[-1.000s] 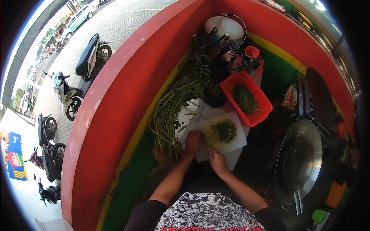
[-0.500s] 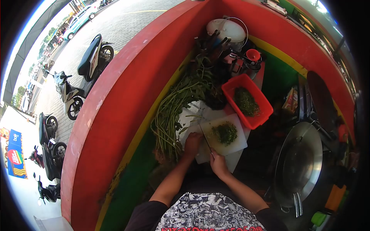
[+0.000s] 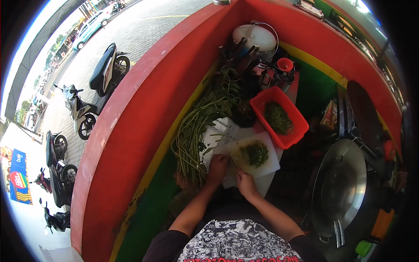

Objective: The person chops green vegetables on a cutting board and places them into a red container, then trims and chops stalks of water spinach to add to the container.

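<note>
My right hand [image 3: 247,183] is wrapped round the handle of a knife [image 3: 231,156], whose thin blade points away from me over the left part of a white cutting board [image 3: 271,167]. A pile of finely chopped green leaves [image 3: 255,153] lies on the board, to the right of the blade. At the board's left edge, close to the knife, my left hand [image 3: 218,166] has its fingers curled in; whatever they hold is hidden. Left of that hand lies a big heap of long-stemmed leafy greens [image 3: 192,135], with a few loose stems towards the board.
Beyond the board stands a red plastic basket [image 3: 298,139] with chopped greens inside. A lidded pot [image 3: 257,37] and a red cup [image 3: 285,64] are at the back corner. A large wok [image 3: 340,187] is on my right. A red wall [image 3: 144,105] borders the left side.
The whole view has shifted slightly. My hands, the knife and the chopped pile keep nearly the same places relative to the board.
</note>
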`<state>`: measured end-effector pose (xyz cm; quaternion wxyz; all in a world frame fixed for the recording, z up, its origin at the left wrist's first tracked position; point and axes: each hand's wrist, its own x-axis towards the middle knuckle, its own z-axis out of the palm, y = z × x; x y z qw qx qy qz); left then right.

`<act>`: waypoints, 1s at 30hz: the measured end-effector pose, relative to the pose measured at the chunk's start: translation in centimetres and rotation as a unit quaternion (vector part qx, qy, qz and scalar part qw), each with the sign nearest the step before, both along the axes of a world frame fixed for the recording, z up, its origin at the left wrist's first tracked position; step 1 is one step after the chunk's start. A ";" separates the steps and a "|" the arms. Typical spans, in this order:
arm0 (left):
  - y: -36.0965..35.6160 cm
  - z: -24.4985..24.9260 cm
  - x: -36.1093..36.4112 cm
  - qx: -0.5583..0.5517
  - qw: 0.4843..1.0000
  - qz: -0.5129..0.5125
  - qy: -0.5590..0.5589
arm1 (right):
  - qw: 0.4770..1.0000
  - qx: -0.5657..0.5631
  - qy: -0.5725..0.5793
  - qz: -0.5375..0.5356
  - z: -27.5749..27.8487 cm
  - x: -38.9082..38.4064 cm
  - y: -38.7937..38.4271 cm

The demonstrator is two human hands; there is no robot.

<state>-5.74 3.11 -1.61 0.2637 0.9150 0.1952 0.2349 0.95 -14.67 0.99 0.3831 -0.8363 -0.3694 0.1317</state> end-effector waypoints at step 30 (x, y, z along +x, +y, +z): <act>-0.5 1.4 0.2 -0.011 0.995 0.080 0.050 | 0.998 -0.069 -0.001 0.002 -1.9 -0.1 1.6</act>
